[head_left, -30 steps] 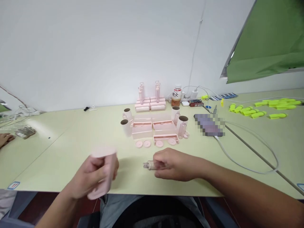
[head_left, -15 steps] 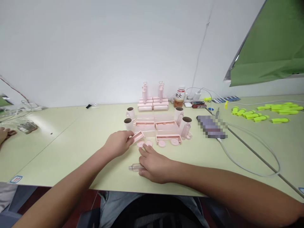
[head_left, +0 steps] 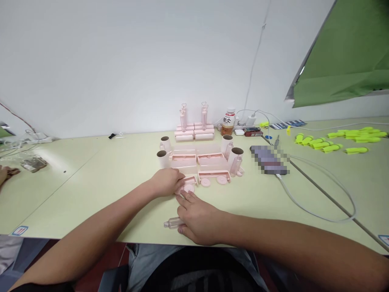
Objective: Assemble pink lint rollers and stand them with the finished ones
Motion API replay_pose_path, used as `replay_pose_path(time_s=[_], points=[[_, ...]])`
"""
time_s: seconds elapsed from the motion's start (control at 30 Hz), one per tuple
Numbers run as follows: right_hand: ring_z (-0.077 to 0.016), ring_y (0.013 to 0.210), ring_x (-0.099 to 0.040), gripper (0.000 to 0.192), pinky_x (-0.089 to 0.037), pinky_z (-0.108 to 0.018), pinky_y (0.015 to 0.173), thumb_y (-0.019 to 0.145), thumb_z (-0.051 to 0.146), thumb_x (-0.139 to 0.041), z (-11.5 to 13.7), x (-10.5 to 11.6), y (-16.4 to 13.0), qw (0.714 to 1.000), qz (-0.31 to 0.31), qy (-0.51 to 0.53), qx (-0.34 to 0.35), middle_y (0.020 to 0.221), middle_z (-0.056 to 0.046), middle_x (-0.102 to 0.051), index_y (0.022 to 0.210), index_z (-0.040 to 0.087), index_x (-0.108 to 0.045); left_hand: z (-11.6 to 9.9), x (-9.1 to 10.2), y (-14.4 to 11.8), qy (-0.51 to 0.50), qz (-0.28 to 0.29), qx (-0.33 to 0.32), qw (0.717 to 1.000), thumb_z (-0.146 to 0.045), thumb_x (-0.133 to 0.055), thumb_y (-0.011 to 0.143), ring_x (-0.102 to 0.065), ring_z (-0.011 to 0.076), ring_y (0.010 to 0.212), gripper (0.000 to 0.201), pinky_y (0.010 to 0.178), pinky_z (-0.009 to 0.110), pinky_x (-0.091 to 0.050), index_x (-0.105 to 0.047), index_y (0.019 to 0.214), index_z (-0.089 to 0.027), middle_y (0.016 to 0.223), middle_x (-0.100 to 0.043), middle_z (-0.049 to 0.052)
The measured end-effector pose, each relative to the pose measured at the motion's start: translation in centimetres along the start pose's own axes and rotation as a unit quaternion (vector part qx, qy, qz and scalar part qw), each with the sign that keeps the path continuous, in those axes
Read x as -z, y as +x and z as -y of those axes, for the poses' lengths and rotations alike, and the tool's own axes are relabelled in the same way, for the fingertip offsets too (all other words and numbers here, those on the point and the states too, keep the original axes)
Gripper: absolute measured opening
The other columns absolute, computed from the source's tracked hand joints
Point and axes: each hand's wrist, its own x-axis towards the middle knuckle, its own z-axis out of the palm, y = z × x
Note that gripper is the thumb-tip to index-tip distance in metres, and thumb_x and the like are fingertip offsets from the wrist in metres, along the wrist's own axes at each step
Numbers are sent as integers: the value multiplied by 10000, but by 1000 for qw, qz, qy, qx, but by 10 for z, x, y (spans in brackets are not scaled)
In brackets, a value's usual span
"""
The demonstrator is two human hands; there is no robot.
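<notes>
My left hand (head_left: 167,181) pinches the left end of a pale pink trough-shaped holder (head_left: 191,180), which is low at the tabletop. Beneath my right hand (head_left: 199,217) lies a small clear bottle (head_left: 173,222), its narrow neck pointing left; the thumb and palm close on its other end. The right fingertips reach a round pink disc (head_left: 189,188) in front of the holder. To the right, a similar pink holder (head_left: 214,174) has two discs (head_left: 206,182) before it. White rolls with brown cores (head_left: 236,160) stand upright on both sides, with small clear bottles (head_left: 228,151) beside them.
Behind are pink assembled pieces (head_left: 204,134) near the wall, and a labelled supplement bottle (head_left: 227,121). A phone (head_left: 269,159) with a white cable (head_left: 319,220) lies right. Neon yellow pieces (head_left: 357,150) are farther right. Another person's hand (head_left: 3,174) shows at far left.
My left hand has moved right and slightly down, bringing the pink holder from a tilt down in line with the other holder. My right hand has shifted slightly toward me with the clear bottle.
</notes>
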Motion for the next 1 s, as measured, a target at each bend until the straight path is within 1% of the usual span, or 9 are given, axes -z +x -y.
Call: replay_pose_path(time_s=[0.1, 0.17, 0.23, 0.33, 0.43, 0.53, 0.7, 0.87, 1.0], points=[[-425, 1330, -422, 428, -295, -571, 1110, 895, 370, -542, 0, 0, -1, 1000, -25, 12, 1, 1309, -326, -538, 1084, 5, -662, -6, -2, 3, 24, -15, -56, 998, -312, -417, 950, -554, 168, 610, 324, 520, 289, -316, -625, 746, -172, 748, -610, 48], [-411, 1309, -441, 403, -290, -575, 1111, 887, 369, -553, -1, 0, -1, 999, -33, 25, -3, 1267, -300, -569, 1061, 26, -671, -9, -4, 4, 64, -38, -68, 995, -264, -449, 932, -551, 177, 620, 268, 528, 296, -323, -624, 753, -169, 740, -603, 52], [-412, 1322, -422, 404, -282, -572, 1117, 886, 376, -557, -3, -1, -1, 999, -33, 35, -7, 1284, -294, -559, 1056, 29, -674, -10, -6, 4, 94, -63, -84, 990, -229, -472, 919, -550, 187, 658, 215, 561, 303, -352, -628, 782, -171, 755, -605, 55], [-418, 1343, -391, 424, -269, -559, 1130, 889, 388, -555, -6, 0, 1, 999, -26, 39, -10, 1322, -291, -537, 1068, 21, -674, -6, -10, 2, 107, -105, -126, 981, -239, -469, 942, -548, 199, 738, 183, 634, 320, -394, -641, 928, -178, 833, -618, 57], [-408, 1328, -412, 432, -252, -553, 1145, 904, 385, -536, -8, 1, 2, 999, -11, 43, -14, 1312, -271, -555, 1092, 19, -670, 2, -15, -2, 104, -144, -149, 973, -258, -459, 965, -547, 206, 820, 217, 700, 328, -413, -618, 1088, -178, 916, -623, 65], [-397, 1330, -418, 428, -241, -553, 1153, 916, 378, -520, -8, 3, 1, 999, -4, 49, -14, 1325, -265, -552, 1104, 22, -666, 8, -19, -7, 87, -174, -144, 970, -254, -447, 974, -536, 200, 858, 221, 741, 321, -419, -618, 1077, -160, 947, -619, 76], [-382, 1316, -438, 393, -237, -558, 1157, 921, 373, -517, -9, 4, 0, 999, -2, 53, -9, 1305, -245, -568, 1072, 44, -672, 12, -23, -24, 73, -212, -105, 969, -296, -447, 969, -510, 197, 837, 268, 746, 338, -411, -658, 876, -162, 963, -612, 85], [-387, 1315, -435, 362, -255, -543, 1154, 914, 369, -529, -12, 2, 0, 999, -8, 51, -10, 1193, -209, -624, 1029, 59, -676, 11, -23, -38, 69, -195, -92, 974, -356, -457, 959, -518, 220, 904, 327, 786, 378, -417, -691, 815, -178, 1061, -598, 103], [-346, 1217, -511, 305, -277, -531, 1141, 905, 348, -539, -15, 3, 0, 999, -27, 47, 5, 1136, -187, -632, 977, 82, -671, 12, -24, -38, 60, -180, -86, 978, -347, -445, 962, -523, 211, 886, 336, 789, 368, -435, -701, 837, -168, 1051, -603, 108]])
